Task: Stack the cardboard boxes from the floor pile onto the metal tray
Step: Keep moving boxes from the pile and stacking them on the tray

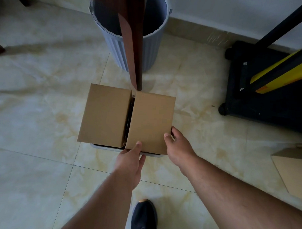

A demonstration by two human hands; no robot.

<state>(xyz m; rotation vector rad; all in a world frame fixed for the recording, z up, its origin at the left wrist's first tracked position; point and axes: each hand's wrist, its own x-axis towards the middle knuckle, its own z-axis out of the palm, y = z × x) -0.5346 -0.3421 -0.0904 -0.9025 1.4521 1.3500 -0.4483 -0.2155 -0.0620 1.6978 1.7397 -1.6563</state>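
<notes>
Two brown cardboard boxes stand side by side on a pale metal tray (152, 155) on the floor, only the tray's near rim showing. The left box (104, 114) is untouched. My left hand (131, 160) grips the near edge of the right box (151, 123), thumb on its top. My right hand (178, 147) grips that box's near right corner, thumb on top and fingers curled round the side. More cardboard (294, 174) lies on the floor at the right edge.
A dark wooden table leg (134, 45) stands just behind the boxes, with a grey ribbed bin (116, 51) behind it. A black wheeled cart (260, 95) with a yellow-black bar sits at right. My dark shoe (143, 218) is below on the tiled floor.
</notes>
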